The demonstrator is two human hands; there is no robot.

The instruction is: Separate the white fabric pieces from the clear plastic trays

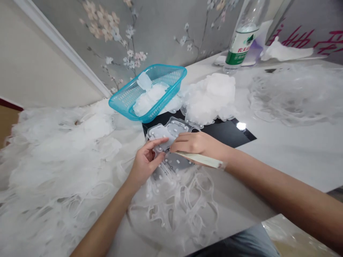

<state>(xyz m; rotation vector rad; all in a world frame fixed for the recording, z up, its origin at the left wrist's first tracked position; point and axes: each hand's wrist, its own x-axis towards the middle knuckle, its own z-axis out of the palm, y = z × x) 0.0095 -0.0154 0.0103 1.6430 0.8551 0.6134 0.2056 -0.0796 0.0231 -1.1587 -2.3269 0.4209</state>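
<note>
On a black board (223, 132) lie translucent plastic sheets (178, 125) with moulded outlines and small round white dots. My left hand (146, 159) grips one frosted plastic piece (160, 132), index finger on top and thumb at its near edge, other fingers curled. Right beside it, my right hand (189, 142) is closed around a thin tool with a flat pale-yellow handle (203, 159); the handle sticks out back toward the wrist. The tool's working tip is hidden under my fingers, at the edge of the sheet. Clear cut-out plastic scraps (184, 200) spread below both hands.
A blue plastic basket (125, 110) holding frosted pieces stands behind my hands. A heap of similar pieces (211, 94) sits right of it. Large piles of plastic scraps (53, 167) lie left and at the right (294, 96). A water bottle (239, 44) stands at the back.
</note>
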